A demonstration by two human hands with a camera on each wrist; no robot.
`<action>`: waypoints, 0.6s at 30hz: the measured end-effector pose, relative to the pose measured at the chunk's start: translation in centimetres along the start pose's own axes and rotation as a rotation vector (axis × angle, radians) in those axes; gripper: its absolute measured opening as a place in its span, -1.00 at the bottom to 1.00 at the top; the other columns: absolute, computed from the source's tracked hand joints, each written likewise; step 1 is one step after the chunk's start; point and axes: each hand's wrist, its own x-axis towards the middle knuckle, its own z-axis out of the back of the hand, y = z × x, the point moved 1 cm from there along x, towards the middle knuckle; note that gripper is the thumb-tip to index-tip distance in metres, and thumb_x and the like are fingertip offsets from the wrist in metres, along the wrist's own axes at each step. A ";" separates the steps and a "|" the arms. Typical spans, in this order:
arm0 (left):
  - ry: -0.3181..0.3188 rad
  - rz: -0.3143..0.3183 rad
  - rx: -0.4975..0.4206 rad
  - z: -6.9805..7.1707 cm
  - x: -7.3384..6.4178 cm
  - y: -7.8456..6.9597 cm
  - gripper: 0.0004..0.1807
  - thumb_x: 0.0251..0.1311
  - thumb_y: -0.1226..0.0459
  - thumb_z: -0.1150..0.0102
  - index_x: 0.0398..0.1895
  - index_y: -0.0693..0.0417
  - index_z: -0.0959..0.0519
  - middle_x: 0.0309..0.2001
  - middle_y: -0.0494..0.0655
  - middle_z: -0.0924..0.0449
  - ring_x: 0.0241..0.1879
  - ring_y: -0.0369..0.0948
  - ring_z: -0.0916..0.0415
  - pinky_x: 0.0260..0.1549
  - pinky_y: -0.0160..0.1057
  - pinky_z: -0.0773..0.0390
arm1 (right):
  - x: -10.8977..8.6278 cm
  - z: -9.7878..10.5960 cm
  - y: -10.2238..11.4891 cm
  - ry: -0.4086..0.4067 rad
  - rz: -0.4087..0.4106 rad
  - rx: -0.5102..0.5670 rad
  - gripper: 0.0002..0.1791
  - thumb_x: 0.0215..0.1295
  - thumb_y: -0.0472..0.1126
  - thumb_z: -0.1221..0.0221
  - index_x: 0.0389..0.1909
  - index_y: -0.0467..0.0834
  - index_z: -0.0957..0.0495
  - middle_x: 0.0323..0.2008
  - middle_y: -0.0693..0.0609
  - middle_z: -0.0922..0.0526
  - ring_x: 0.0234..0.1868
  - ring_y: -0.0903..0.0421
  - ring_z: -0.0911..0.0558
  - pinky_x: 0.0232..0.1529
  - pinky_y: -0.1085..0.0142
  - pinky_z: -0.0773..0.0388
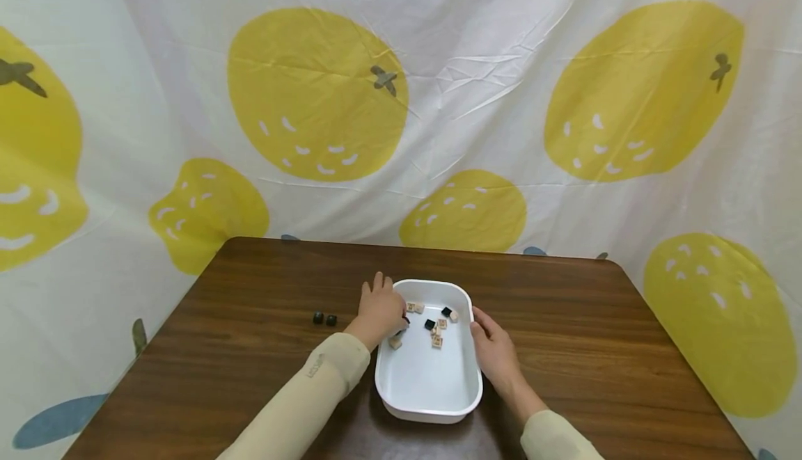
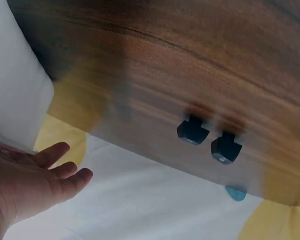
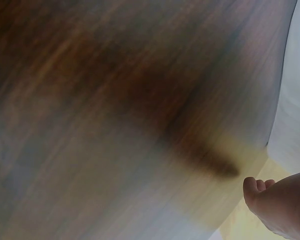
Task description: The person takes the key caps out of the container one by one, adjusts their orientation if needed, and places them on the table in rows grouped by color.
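Note:
A white rectangular tray stands on the table in the head view, with several small pale wooden tiles, some with dark marks, and black pieces inside. My left hand reaches over the tray's left rim, thumb and index finger at a small black block that they seem to pinch; the fingertips are partly hidden. Its other fingers stretch out in the left wrist view. My right hand holds the tray's right side, thumb by the rim; the right wrist view shows only part of this hand.
Two black blocks sit side by side on the brown wooden table, left of the tray. Behind the table hangs a white cloth printed with yellow fruit.

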 end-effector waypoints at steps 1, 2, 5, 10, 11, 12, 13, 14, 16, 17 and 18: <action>-0.002 -0.004 0.001 0.0 0.0 0.0 -0.80 0.11 -0.04 -0.39 -0.48 -0.19 -0.72 0.34 0.20 -0.33 0.46 0.18 0.01 0.33 0.23 -0.09 | 0.0 0.0 0.0 0.001 -0.002 0.002 -0.55 0.52 -0.20 0.01 0.36 -0.22 -0.42 0.21 -0.25 -0.53 0.16 -0.15 -0.53 0.16 -0.02 -0.42; -0.004 -0.006 -0.005 0.0 0.0 0.0 -0.81 0.10 -0.03 -0.40 -0.50 -0.19 -0.71 0.31 0.19 -0.35 0.45 0.18 0.00 0.33 0.23 -0.09 | 0.0 0.0 0.0 0.001 -0.005 0.001 -0.54 0.52 -0.20 0.02 0.36 -0.22 -0.42 0.22 -0.25 -0.53 0.16 -0.15 -0.54 0.16 -0.02 -0.42; -0.022 -0.022 -0.037 -0.2 0.2 0.2 -0.83 0.07 -0.02 -0.43 -0.50 -0.23 -0.69 0.28 0.15 -0.38 0.45 0.18 -0.01 0.33 0.21 -0.11 | 0.0 -0.1 0.0 0.002 -0.014 0.001 -0.54 0.52 -0.19 0.02 0.36 -0.21 -0.42 0.22 -0.25 -0.53 0.17 -0.16 -0.53 0.16 -0.02 -0.42; -0.130 -0.081 -0.121 -0.5 0.3 0.5 -0.86 0.09 0.02 -0.44 -0.34 -0.22 -0.74 0.36 0.11 -0.32 0.47 0.12 -0.01 0.35 0.13 -0.13 | 0.0 -0.1 -0.1 0.005 -0.016 0.001 -0.54 0.52 -0.19 0.02 0.36 -0.22 -0.41 0.23 -0.25 -0.52 0.17 -0.16 -0.53 0.16 -0.03 -0.43; -0.170 -0.099 -0.138 -0.5 0.3 0.5 -0.85 0.09 0.03 -0.44 -0.32 -0.20 -0.75 0.36 0.11 -0.32 0.45 0.11 -0.04 0.33 0.12 -0.17 | 0.0 -0.1 -0.1 0.006 -0.017 0.001 -0.54 0.52 -0.19 0.02 0.36 -0.22 -0.41 0.23 -0.25 -0.52 0.17 -0.16 -0.53 0.16 -0.03 -0.43; -0.208 -0.117 -0.164 -0.5 0.2 0.6 -0.84 0.10 0.05 -0.44 -0.30 -0.17 -0.75 0.36 0.10 -0.32 0.44 0.09 -0.08 0.32 0.10 -0.20 | 0.1 -0.1 -0.1 0.005 -0.016 0.000 -0.54 0.52 -0.19 0.02 0.36 -0.22 -0.41 0.23 -0.25 -0.52 0.16 -0.16 -0.53 0.15 -0.03 -0.43; -0.251 -0.139 -0.187 -0.4 0.2 0.8 -0.84 0.10 0.06 -0.44 -0.30 -0.13 -0.75 0.34 0.10 -0.35 0.41 0.08 -0.14 0.29 0.09 -0.25 | 0.1 -0.1 -0.1 0.004 -0.015 -0.001 -0.54 0.52 -0.19 0.02 0.36 -0.22 -0.41 0.23 -0.25 -0.52 0.16 -0.16 -0.53 0.16 -0.02 -0.43; -0.294 -0.163 -0.215 -0.4 0.2 0.9 -0.83 0.10 0.09 -0.45 -0.29 -0.10 -0.76 0.30 0.09 -0.40 0.36 0.06 -0.22 0.25 0.07 -0.30 | 0.1 -0.1 -0.1 0.003 -0.014 -0.002 -0.54 0.52 -0.19 0.02 0.36 -0.22 -0.41 0.23 -0.25 -0.52 0.16 -0.16 -0.53 0.16 -0.02 -0.43; -0.369 -0.207 -0.268 -0.3 0.1 1.2 -0.83 0.09 0.14 -0.46 -0.29 -0.03 -0.75 0.18 0.05 -0.51 0.23 0.03 -0.38 0.15 0.04 -0.40 | 0.1 -0.1 -0.1 0.002 -0.011 -0.003 -0.54 0.52 -0.19 0.02 0.36 -0.22 -0.41 0.22 -0.25 -0.53 0.16 -0.16 -0.53 0.15 -0.02 -0.43; -0.392 -0.221 -0.300 -0.1 0.1 1.3 -0.83 0.09 0.16 -0.45 -0.28 0.00 -0.74 0.11 0.03 -0.57 0.16 0.00 -0.44 0.10 0.01 -0.44 | 0.1 -0.1 -0.1 0.001 -0.010 -0.003 -0.54 0.52 -0.19 0.01 0.36 -0.22 -0.42 0.22 -0.25 -0.53 0.16 -0.16 -0.54 0.15 -0.02 -0.43; -0.399 -0.228 -0.335 0.0 0.1 1.5 -0.83 0.11 0.18 -0.45 -0.26 0.02 -0.73 0.04 0.00 -0.61 0.08 -0.03 -0.50 0.05 -0.03 -0.48 | 0.1 -0.1 -0.1 0.000 -0.008 -0.003 -0.54 0.52 -0.19 0.01 0.36 -0.22 -0.42 0.21 -0.25 -0.53 0.15 -0.16 -0.54 0.15 -0.01 -0.43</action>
